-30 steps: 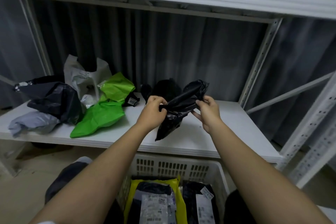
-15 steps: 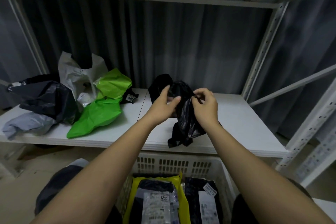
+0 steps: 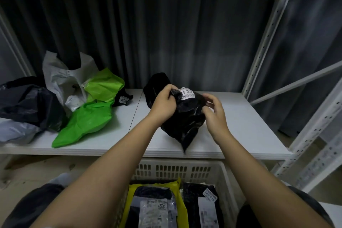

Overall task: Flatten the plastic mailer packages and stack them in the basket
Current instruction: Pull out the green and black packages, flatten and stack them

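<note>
A crumpled black plastic mailer [image 3: 185, 122] with a white label hangs above the white shelf [image 3: 240, 126], its lower tip near the front edge. My left hand [image 3: 163, 104] grips its upper left edge. My right hand [image 3: 214, 111] pinches its right side with curled fingers. Below the shelf stands a white slotted basket [image 3: 175, 169]. Inside it lie a flat yellow mailer [image 3: 157, 207] and a flat black mailer [image 3: 203, 207], side by side, labels up.
Another black mailer [image 3: 157, 85] lies behind my left hand. On the shelf's left are green mailers [image 3: 87, 122], a white bag [image 3: 68, 77], a black bag [image 3: 27, 102] and a grey one [image 3: 14, 129]. White rack posts [image 3: 266, 42] rise at right.
The black mailer has been turned and spread, so its white label now faces me. My hands have shifted along its edges and moved slightly apart.
</note>
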{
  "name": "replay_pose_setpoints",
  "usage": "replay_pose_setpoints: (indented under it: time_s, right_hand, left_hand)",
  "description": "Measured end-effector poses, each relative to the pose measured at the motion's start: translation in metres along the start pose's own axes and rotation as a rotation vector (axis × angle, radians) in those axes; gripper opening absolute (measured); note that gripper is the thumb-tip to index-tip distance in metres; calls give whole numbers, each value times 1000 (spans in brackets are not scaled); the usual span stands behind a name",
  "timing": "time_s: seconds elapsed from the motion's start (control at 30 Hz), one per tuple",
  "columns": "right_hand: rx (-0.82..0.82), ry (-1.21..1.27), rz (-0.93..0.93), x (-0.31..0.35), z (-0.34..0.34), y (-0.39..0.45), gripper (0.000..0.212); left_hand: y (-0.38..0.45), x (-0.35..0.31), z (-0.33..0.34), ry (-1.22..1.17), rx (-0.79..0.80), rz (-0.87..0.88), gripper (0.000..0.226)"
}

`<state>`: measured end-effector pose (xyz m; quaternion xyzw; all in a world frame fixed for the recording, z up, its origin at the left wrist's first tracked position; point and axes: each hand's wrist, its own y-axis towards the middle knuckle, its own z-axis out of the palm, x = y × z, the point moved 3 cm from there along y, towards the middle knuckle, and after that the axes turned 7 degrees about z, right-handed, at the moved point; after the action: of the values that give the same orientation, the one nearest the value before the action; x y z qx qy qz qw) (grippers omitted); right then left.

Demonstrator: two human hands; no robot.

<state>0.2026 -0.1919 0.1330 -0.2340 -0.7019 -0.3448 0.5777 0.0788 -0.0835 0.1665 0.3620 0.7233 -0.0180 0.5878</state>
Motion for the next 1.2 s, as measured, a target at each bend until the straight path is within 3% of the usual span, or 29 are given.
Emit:
replay_pose_setpoints:
  time_s: [0.17, 0.3, 0.47, 0.57, 0.7, 0.87, 0.93, 1.07, 1.2]
  right_hand:
    - [22, -324, 122, -28, -11, 30, 59]
    - [-52, -204, 217, -41, -19, 46, 48]
    - [172, -11, 543, -75, -7, 58, 36]
    - [118, 63, 617, -93, 0, 59, 21]
    - [62, 107, 670, -115, 7, 64, 42]
    - [25, 33, 570, -123, 14, 69, 24]
    - [6, 15, 528, -121, 18, 69, 24]
    - [30, -118, 459, -121, 25, 72, 20]
    - [39, -302, 316, -119, 25, 74, 12]
  left_hand:
    - [18, 5, -1, -46, -47, 29, 48]
    - [32, 17, -4, -70, -76, 53, 49]
    - [44, 41, -3, -106, -52, 10, 49]
    - [44, 54, -1, -131, -50, -49, 50]
    - [45, 72, -4, -218, -47, -193, 49]
    - [42, 93, -10, -273, 20, -322, 30]
    - [44, 109, -11, -117, 44, -314, 22]
    - [43, 132, -12, 345, 92, -254, 45]
    - [45, 142, -18, 362, 23, -276, 46]
